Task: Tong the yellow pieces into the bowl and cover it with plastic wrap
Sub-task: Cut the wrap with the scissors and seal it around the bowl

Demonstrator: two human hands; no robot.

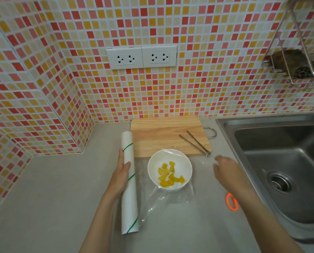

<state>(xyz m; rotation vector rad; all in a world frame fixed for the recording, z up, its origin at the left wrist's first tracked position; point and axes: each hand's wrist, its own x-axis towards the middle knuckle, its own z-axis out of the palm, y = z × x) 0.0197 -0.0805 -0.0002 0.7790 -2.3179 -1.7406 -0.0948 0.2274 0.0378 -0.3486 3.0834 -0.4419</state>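
A white bowl (152, 168) sits on the grey counter with several yellow pieces (169, 175) inside it. A clear sheet of plastic wrap (170, 199) stretches from the roll across the bowl to the right. My left hand (121, 172) grips the white roll of plastic wrap (129, 198), which lies left of the bowl. To the right of the bowl, my right hand (225, 168) rests with its fingers on the far end of the sheet. Metal tongs (195, 142) lie on the wooden cutting board (159, 136) behind the bowl.
A steel sink (280, 161) fills the right side. An orange scissor handle (232, 201) shows beside my right forearm near the sink edge. The tiled wall carries two sockets (141, 57), and a wire rack (297, 66) hangs at the upper right.
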